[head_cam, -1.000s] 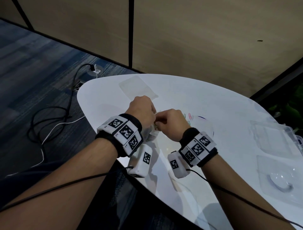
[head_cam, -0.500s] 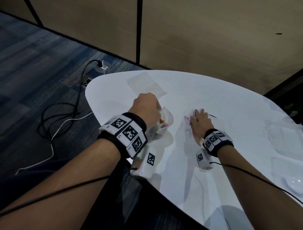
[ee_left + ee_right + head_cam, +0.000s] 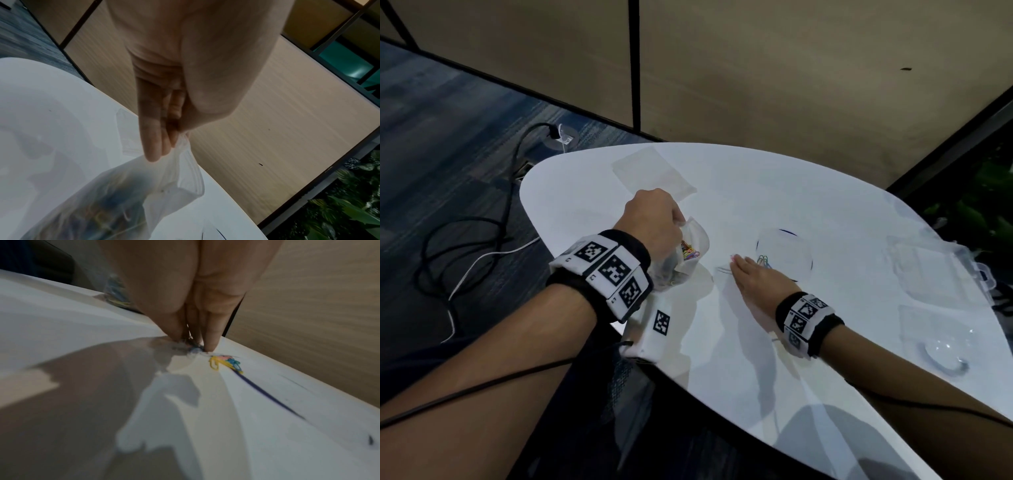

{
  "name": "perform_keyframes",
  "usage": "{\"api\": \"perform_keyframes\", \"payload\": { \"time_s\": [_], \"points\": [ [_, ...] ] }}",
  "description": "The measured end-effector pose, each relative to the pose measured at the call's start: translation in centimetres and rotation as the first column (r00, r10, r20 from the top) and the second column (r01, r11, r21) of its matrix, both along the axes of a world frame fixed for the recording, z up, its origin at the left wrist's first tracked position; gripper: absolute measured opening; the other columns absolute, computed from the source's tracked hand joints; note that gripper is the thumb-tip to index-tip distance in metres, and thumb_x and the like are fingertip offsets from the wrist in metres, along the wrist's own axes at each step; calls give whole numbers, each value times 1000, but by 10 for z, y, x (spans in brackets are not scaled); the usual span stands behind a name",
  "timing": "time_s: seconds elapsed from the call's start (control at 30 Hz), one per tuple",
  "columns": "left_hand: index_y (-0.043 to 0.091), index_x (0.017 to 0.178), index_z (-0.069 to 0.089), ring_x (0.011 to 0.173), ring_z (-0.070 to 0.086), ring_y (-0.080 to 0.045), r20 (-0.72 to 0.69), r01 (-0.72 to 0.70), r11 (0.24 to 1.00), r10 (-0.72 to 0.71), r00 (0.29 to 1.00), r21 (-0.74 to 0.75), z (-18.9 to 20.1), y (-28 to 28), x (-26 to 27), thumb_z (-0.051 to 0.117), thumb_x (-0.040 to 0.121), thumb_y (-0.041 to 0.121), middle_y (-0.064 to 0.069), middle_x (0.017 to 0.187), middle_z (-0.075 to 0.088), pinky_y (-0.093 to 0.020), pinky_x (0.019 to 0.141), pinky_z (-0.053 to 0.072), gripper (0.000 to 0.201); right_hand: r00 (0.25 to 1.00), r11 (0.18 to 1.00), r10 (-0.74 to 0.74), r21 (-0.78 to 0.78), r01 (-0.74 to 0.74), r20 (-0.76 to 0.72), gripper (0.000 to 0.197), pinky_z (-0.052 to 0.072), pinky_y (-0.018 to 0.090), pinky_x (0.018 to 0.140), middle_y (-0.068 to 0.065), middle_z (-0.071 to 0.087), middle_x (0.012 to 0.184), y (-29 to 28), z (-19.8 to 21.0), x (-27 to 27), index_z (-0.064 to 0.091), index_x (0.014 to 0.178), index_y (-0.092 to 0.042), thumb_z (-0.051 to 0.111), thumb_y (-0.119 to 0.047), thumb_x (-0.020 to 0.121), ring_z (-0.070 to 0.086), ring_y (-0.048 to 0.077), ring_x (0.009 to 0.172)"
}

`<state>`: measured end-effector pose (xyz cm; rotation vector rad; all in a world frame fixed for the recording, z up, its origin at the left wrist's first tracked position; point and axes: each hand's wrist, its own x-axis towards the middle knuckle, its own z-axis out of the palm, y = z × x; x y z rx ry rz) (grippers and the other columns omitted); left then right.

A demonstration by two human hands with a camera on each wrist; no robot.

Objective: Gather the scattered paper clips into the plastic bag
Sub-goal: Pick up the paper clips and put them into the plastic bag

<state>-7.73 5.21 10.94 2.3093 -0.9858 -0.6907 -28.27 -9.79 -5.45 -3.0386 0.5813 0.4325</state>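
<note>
My left hand (image 3: 678, 222) (image 3: 172, 142) pinches the rim of a clear plastic bag (image 3: 693, 240) (image 3: 185, 175) and holds it just above the white table (image 3: 756, 359). The bag's mouth gapes toward the right, and several coloured paper clips (image 3: 690, 253) lie inside. My right hand (image 3: 734, 263) (image 3: 193, 344) is a short way right of the bag, fingers angled down. Its thumb and fingertips (image 3: 209, 340) meet on a pale paper clip (image 3: 195, 350) on the table. A small bunch of yellow, pink and blue clips (image 3: 226, 364) (image 3: 764, 262) lies just beyond the hand.
An empty flat plastic bag (image 3: 654, 174) lies at the table's far side. A clear round dish with a blue rim (image 3: 784, 253) sits right of the loose clips. Clear plastic boxes (image 3: 935, 270) stand at the right edge. Cables (image 3: 465, 246) trail on the floor to the left.
My right hand left the bag's mouth, went right onto the loose clips, and now draws its fingertips together on one. The left hand keeps hold of the bag.
</note>
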Motion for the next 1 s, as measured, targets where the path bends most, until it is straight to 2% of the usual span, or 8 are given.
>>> {"api": "perform_keyframes", "payload": {
  "time_s": [0.2,0.33,0.47,0.57,0.7,0.83,0.93,1.0],
  "points": [
    [16,97,76,90,70,-30,-8,16,1000,-16,1000,5,0,-5,-8,53,86,3,-8,103,71,-36,89,58,28,990,987,-119,-119,109,-81,26,42,34,67,12,61,104,24,30,26,61,109,0,43,-1,91,63,31,92],
    [17,96,76,90,70,-30,-11,12,1000,-12,1000,6,1,-4,-6,53,85,3,-9,102,71,-35,89,57,28,939,938,-345,16,345,7,22,40,26,65,12,60,82,6,42,35,61,75,-16,51,-3,89,58,30,74],
    [15,97,76,89,70,-30,-10,14,1000,-14,1000,6,1,-5,-7,53,86,2,-9,101,71,-36,87,59,29,665,625,-736,503,598,124,18,59,27,72,5,74,67,-24,55,32,77,65,-11,71,-13,82,71,22,69],
    [14,99,75,90,70,-31,-24,19,1000,-19,1000,12,1,-6,-8,53,85,1,-10,97,71,-37,85,59,29,414,309,-906,812,495,92,8,61,34,78,9,76,74,-32,81,31,79,78,-7,81,-4,72,74,22,70],
    [14,99,75,90,70,-31,-25,14,1000,-14,1000,11,1,-5,-7,53,85,2,-11,94,70,-36,86,59,29,419,138,-904,985,99,85,17,59,32,76,18,74,87,-10,126,53,74,92,7,76,5,75,69,26,72],
    [16,101,76,91,70,-28,-1,12,1000,-12,1000,1,1,-6,-8,57,87,5,-8,96,72,-33,87,58,26,602,216,-791,971,104,112,17,60,34,77,17,74,83,28,145,77,75,93,5,75,5,76,70,25,70],
    [14,101,76,88,71,-29,-13,5,1000,-6,1000,-4,2,-5,-5,60,88,9,-11,96,73,-36,86,59,21,764,589,-590,786,187,260,12,58,22,77,2,77,81,45,141,85,79,91,-12,76,-13,80,73,11,73],
    [13,101,76,86,72,-30,-21,0,1000,0,1000,-4,4,-5,-4,61,88,9,-11,97,73,-38,85,60,19,806,724,-486,672,155,338,10,54,12,74,-6,76,83,48,145,85,79,92,-20,73,-20,84,70,3,73]
  ]
}}
